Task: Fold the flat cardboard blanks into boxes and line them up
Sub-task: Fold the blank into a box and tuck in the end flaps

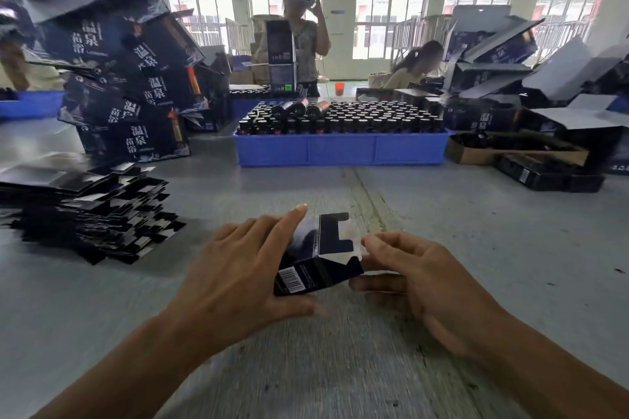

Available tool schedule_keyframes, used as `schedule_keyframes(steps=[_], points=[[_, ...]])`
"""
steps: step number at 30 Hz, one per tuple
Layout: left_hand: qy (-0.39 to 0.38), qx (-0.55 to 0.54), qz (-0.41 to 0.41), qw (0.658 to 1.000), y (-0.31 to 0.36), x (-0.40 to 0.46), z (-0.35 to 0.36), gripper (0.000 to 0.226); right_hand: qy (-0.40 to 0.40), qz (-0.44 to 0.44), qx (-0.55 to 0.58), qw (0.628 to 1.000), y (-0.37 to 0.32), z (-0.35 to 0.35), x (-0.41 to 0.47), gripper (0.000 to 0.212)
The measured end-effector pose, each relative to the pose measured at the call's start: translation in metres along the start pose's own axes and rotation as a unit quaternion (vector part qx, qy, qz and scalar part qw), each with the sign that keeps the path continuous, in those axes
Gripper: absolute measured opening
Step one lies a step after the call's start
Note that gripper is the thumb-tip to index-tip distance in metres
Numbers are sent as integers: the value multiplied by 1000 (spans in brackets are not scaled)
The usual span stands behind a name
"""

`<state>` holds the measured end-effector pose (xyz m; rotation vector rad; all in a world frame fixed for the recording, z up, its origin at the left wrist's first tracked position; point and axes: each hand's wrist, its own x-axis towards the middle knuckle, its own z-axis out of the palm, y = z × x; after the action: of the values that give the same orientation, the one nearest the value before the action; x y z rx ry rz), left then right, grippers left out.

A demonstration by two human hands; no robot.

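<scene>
A half-formed dark cardboard box (320, 262) with a barcode on its near face is held just above the grey table (476, 214). My left hand (238, 269) grips it from the left, thumb under and fingers over the top. My right hand (415, 269) pinches the white-lined end flap on the box's right side. A notched flap stands up at the far end. A stack of flat dark blanks (88, 211) lies to the left. Folded boxes (136, 92) with white characters are piled at the back left.
A blue crate (340, 146) full of dark bottles stands across the table. Open boxes (531, 78) and a brown carton (510, 150) crowd the right. A blue bin (30, 105) sits far left. Two people are behind the table.
</scene>
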<state>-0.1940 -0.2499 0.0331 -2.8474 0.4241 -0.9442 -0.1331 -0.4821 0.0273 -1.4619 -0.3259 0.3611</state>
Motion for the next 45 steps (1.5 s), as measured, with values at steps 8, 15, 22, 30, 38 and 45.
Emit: schedule_keyframes(steps=[8, 15, 22, 30, 38, 45], points=[[22, -27, -17, 999, 8, -2, 0, 102, -29, -21, 9, 999, 0, 2, -3, 38], [56, -56, -5, 997, 15, -3, 4, 80, 2, -108, -64, 992, 1, 3, -9, 13], [68, -57, 7, 996, 16, -1, 4, 84, -12, -150, -167, 974, 0, 7, -15, 31], [91, -61, 75, 991, 12, -3, 7, 90, -43, -163, -207, 964, -1, 14, -17, 46], [101, -88, 70, 989, 14, -2, 3, 65, -24, -214, -224, 951, -3, 13, -20, 51], [97, -51, 67, 992, 16, 1, -2, 56, 37, -258, -265, 928, -4, 11, -21, 46]])
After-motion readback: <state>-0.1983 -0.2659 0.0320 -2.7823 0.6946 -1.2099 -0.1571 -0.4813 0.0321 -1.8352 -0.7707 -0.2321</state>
